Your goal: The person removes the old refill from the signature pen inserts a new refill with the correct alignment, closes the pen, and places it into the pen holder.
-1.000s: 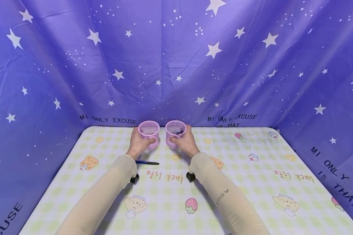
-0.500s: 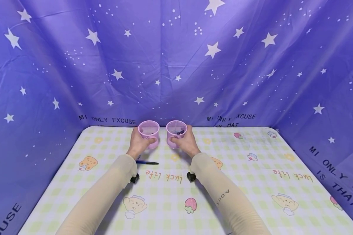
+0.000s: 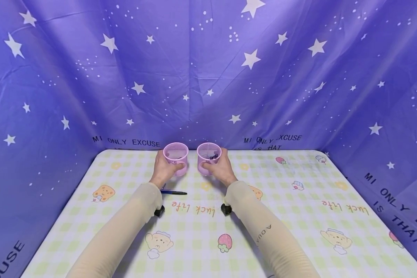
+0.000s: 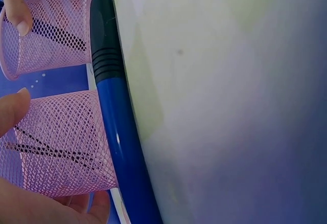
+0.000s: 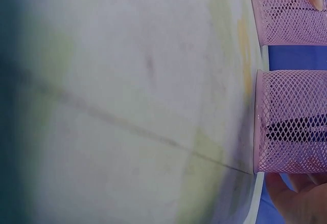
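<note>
Near the far edge of the table stand two pink mesh pen holders side by side, a narrow gap between them. My left hand [image 3: 164,168] grips the left pen holder [image 4: 66,142], thumb on the near side. Thin dark sticks show through its mesh in the left wrist view. Around the right pen holder [image 5: 291,96] my right hand [image 3: 223,168] is wrapped, thumb also in front. Something dark and long lies inside it, with small dark blue ends [image 3: 213,156] visible from above. A blue pen with a black end [image 3: 174,192] lies on the table by my left wrist.
The table [image 3: 194,231] wears a green-and-white checked cloth with printed cartoons. A purple star-patterned curtain [image 3: 191,77] hangs right behind the far edge and along both sides. Black wrist devices [image 3: 226,209] sit under both sleeves.
The right pen holder has shifted very slightly to the right with my right hand, widening the gap a little. Both hands keep their hold, and the pen lies where it was.
</note>
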### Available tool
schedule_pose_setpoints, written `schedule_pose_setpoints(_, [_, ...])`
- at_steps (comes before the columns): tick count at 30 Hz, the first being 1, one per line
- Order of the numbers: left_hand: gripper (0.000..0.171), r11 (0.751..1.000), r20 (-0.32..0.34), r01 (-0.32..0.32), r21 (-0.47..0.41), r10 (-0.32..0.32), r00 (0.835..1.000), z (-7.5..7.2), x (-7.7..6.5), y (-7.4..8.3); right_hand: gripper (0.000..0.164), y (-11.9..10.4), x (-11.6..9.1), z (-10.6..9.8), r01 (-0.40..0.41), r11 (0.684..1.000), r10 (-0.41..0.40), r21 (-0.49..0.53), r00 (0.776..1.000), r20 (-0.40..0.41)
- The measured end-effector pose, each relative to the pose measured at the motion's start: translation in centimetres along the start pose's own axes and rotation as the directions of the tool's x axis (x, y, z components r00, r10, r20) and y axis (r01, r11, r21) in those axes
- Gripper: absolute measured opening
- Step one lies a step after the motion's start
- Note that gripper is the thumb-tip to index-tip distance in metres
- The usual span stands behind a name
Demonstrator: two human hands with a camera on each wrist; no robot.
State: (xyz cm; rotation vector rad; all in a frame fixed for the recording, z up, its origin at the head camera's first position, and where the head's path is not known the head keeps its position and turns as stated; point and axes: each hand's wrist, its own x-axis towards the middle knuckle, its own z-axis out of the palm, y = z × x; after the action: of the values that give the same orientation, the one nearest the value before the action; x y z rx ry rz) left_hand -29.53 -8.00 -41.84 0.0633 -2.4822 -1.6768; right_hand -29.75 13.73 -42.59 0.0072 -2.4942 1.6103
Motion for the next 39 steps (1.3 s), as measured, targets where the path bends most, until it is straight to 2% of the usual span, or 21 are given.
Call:
schedule_pose_setpoints(22, [0.088,1.0,0.006,-0.029,-0.007,0.029,1.0,-0.06,0.24,0.0,0.084,0.05,0.04,0.07,0.01,1.0,-0.01,-0.005,1.0,-0.008])
schedule_pose_setpoints(31, [0.089,1.0,0.033,-0.009,-0.004,0.009,0.999,-0.34,0.19,-0.07,0.087,0.08,0.22,0.12,0.003,1.0,-0.003,0.016,1.0,-0.004])
schedule_pose_setpoints(39, [0.087,0.999,0.062,0.008,0.043,-0.011,0.998,-0.89,-0.16,-0.26,0.095,0.1,0.12,0.13,0.041,0.997,-0.041,0.06,0.999,0.005])
